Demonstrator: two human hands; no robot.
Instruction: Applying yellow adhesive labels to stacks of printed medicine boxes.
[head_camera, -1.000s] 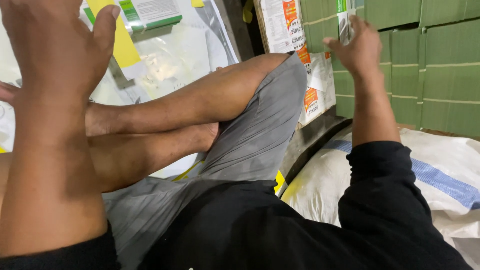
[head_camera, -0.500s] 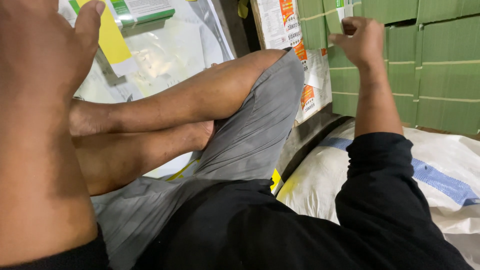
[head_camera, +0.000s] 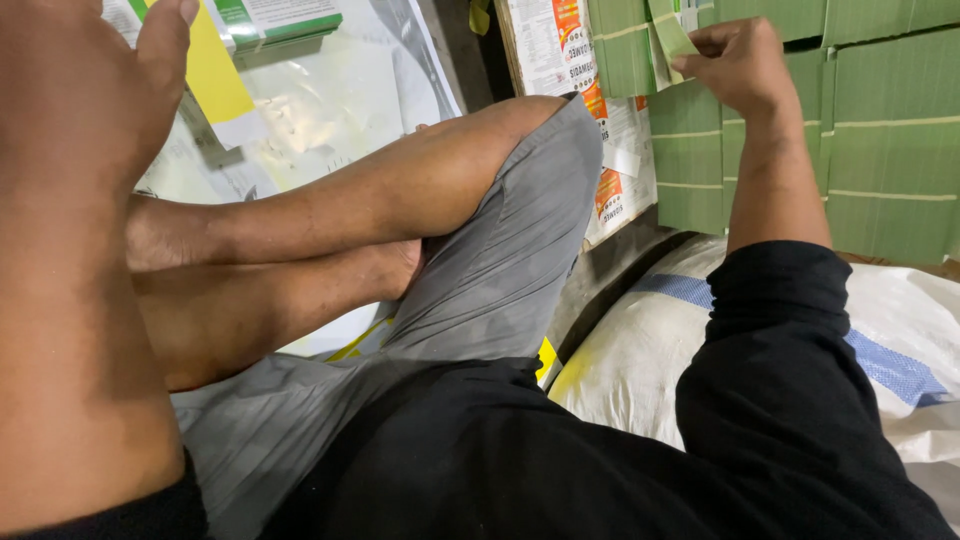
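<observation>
- A thin pale-green paper strip (head_camera: 670, 35) is pinched in the right hand (head_camera: 740, 65), against stacked green cardboard bundles (head_camera: 880, 150).
- The left hand (head_camera: 85, 90) is raised, open, apparently empty, above plastic-covered printed sheets (head_camera: 320, 100).
- Crossed bare legs (head_camera: 330, 210) are seen between.

The right hand (head_camera: 738, 62) pinches a green strip (head_camera: 668, 32) at stacked green bundles (head_camera: 880, 130); the left hand (head_camera: 85, 90) is raised, open.

Green paper strip (head_camera: 672, 35), bent, pinched against stacked green bundles (head_camera: 880, 150).
</observation>
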